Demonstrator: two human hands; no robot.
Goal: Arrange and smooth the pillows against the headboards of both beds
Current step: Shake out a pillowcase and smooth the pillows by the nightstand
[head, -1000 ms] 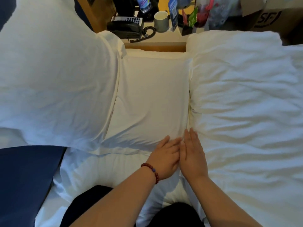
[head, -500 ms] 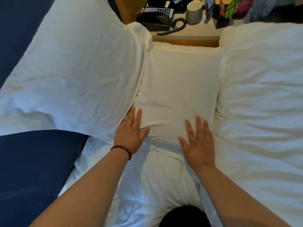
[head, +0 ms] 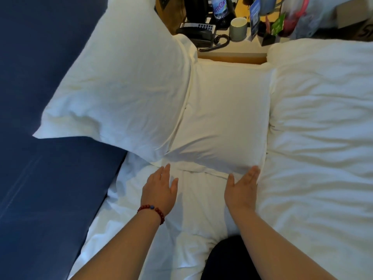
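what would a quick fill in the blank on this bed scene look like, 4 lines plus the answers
1. The bead bracelet sits on the ___ wrist.
2. Of the left hand and right hand, the one touching the flat pillow at its near right corner is the ___.
3. The big pillow leans on a panel coloured ___.
4. The mug stands right of the black ___.
Missing words: left; right; blue; telephone.

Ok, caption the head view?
Open left hand and right hand at the near edge of the middle pillow, between larger pillow and bedding.
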